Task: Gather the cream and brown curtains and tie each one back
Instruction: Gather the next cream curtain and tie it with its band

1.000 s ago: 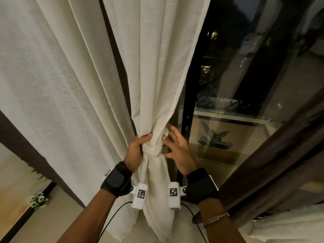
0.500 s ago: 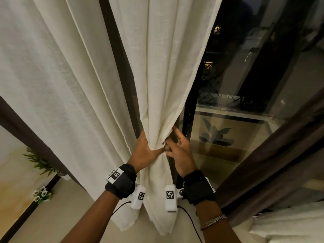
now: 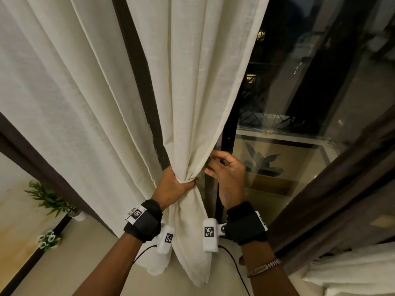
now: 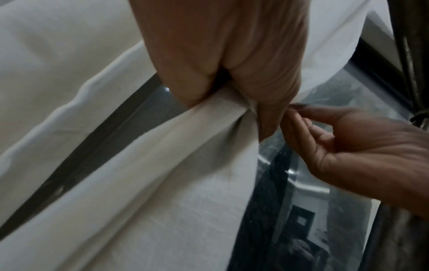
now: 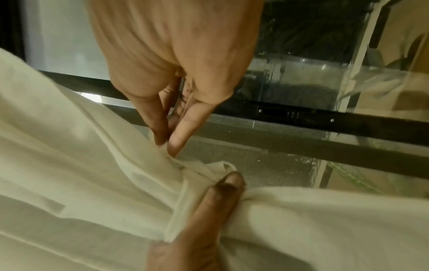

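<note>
The cream curtain [image 3: 192,82] is hanging in front of a dark-framed glass door [image 3: 299,103], and its folds are being pinched into a narrow waist low down, with the loose tail spilling below toward the floor. The left hand [image 3: 171,186] is wrapping around that waist, fingers curled round the bunched cloth and thumb pressing across the front. Just beside it, the right hand [image 3: 226,174] is working at the curtain's right hem, fingers bent and tips meeting on the fabric edge slightly above the left hand's grip; the two hands are sitting close together, almost touching.

The left wrist view is showing the gathered cloth [image 4: 162,165] squeezed under the left hand's thumb [image 4: 274,102], with the right hand's fingertips [image 4: 299,117] nearly touching it, which the head view leaves unclear. The right wrist view is revealing the pinch itself: the right hand's fingers [image 5: 162,126] are nipping a small crumpled fold of cream fabric [image 5: 209,170], while the left thumb [image 5: 223,194] is lying across the bunch below.

Only the head view is taking in the surroundings: a second cream panel [image 3: 64,103] hanging to the left, a brown curtain [image 3: 342,189] slanting across the lower right, and a small green plant [image 3: 49,197] and white flowers [image 3: 48,240] by the floor at left.
</note>
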